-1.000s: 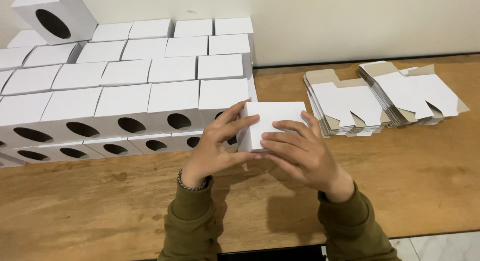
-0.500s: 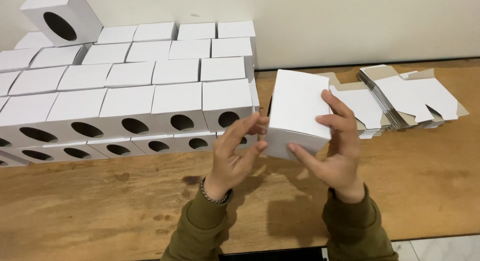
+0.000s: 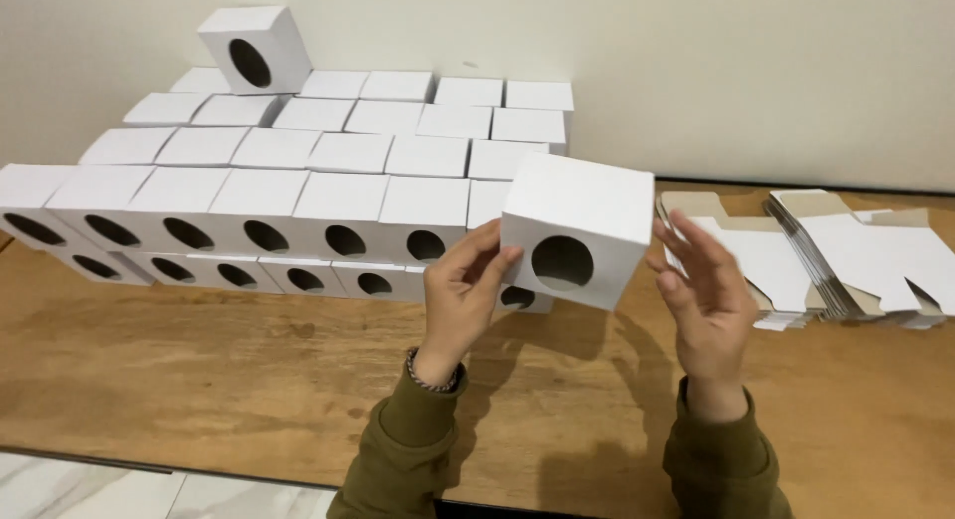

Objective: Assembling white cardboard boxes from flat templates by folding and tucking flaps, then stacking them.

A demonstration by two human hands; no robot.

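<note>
A person holds a folded white cardboard box above a wooden table.

The left hand pinches the box's near left corner with its fingertips; the right hand is open, just beside it, not gripping. The round window faces the wearer and the box tilts slightly, roughly cubic with no clear long axis. Squaring it with the stacked boxes would likely suit; flat blanks lie right.
</note>
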